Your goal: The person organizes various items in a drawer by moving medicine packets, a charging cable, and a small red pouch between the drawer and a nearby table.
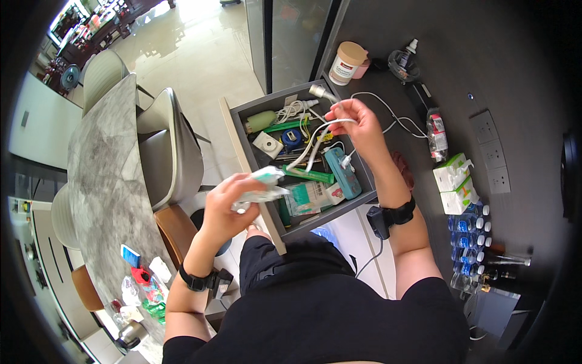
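My left hand (229,209) grips a crumpled clear plastic packet (266,184) with pale green marks, blurred, over the front edge of an open drawer (236,144). Between the fingers of my right hand (361,127) runs a white cable (313,144), its thick plug (320,92) sticking up past the fingertips. Below lie a light green bottle (261,121), a blue tape measure (291,138), a white square device (267,144) and a green packaged strip (313,174). A teal power bank or case (343,173) with a white plug stands at the drawer's right side, near a flat plastic packet (309,198).
On the dark counter to the right are a supplement tub (347,63), a glass bowl (403,68), a plastic bottle (437,136), tissue packs (454,184) and several water bottles (466,239). A marble-topped table (104,164) and chairs (170,150) stand to the left.
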Tool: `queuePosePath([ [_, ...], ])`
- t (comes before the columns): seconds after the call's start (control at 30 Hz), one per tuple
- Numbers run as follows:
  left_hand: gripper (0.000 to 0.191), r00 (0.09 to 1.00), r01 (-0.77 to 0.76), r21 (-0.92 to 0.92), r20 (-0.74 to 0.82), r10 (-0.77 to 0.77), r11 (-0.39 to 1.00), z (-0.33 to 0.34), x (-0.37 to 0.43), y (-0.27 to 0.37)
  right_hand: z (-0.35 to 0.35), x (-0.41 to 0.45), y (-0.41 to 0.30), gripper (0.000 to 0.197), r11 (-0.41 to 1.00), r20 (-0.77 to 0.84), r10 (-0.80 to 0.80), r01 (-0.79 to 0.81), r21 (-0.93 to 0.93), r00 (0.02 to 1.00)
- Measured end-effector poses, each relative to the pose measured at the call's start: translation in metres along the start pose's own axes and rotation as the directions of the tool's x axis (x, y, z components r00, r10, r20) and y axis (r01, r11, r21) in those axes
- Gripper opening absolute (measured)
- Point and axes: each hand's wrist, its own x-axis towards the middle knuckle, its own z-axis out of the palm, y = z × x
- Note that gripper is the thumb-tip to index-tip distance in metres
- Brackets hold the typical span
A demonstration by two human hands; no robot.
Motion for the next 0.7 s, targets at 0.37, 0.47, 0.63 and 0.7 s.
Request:
queuePosePath([
  [0.37, 0.047, 0.41, -0.075, 0.197, 0.9, -0.15, 0.978, 0.137, 0.066, -0.046, -0.037, -0.051, -0.053, 0.019, 0.967, -0.202, -0.255, 0.247, -0.068, 0.946],
  [0.47, 0.077, 0.413, 0.079, 0.16, 0.893, -0.179, 0.984, 0.182, 0.045, -0.092, -0.035, -0.064, -0.06, 0.019, 0.972, -0.21, -0.233, 0.236, -0.01, 0.95],
  [0.63, 0.099, 0.567, -0.049, 0.257, 0.803, -0.185, 0.965, 0.176, 0.036, -0.057, -0.052, -0.079, -0.054, 0.018, 0.975, -0.263, -0.215, 0.223, 0.002, 0.941],
  [0.7, 0.098, 0.694, -0.166, 0.388, 0.699, -0.172, 0.907, 0.163, 0.037, -0.045, -0.054, -0.08, -0.052, 0.018, 0.976, -0.272, -0.206, 0.218, 0.013, 0.94],
])
